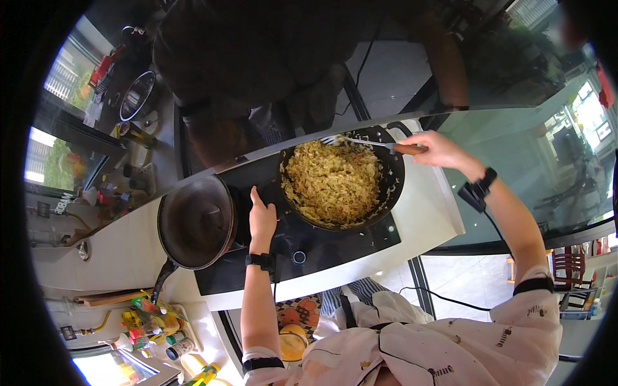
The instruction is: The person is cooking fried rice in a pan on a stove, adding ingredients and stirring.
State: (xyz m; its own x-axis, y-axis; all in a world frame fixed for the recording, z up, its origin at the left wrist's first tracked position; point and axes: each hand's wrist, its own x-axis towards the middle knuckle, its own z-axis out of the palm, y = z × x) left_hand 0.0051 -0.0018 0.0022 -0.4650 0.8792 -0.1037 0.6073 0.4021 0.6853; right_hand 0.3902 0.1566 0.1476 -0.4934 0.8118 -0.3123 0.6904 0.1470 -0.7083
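My right hand point(436, 149) grips the brown handle of a metal slotted spatula point(369, 142). The spatula's slotted head rests at the far edge of a heap of fried rice point(333, 181), partly hidden by grains. That rice fills much of a black wok point(396, 188) on the right side of the cooktop point(328, 251). Over the cooktop, between the two pans, is my left hand point(262, 219), with its index finger extended and thumb apart; nothing shows in it. To its left sits a dark lidded or bare-bottomed pan point(195, 222), its handle pointing toward me.
A glossy dark panel point(289, 62) overhangs the wok's far rim and reflects the room. Several bottles and packets point(154, 328) crowd the counter at lower left. A yellow round container point(293, 341) stands below the counter's front edge. Thin cables hang from both wristbands.
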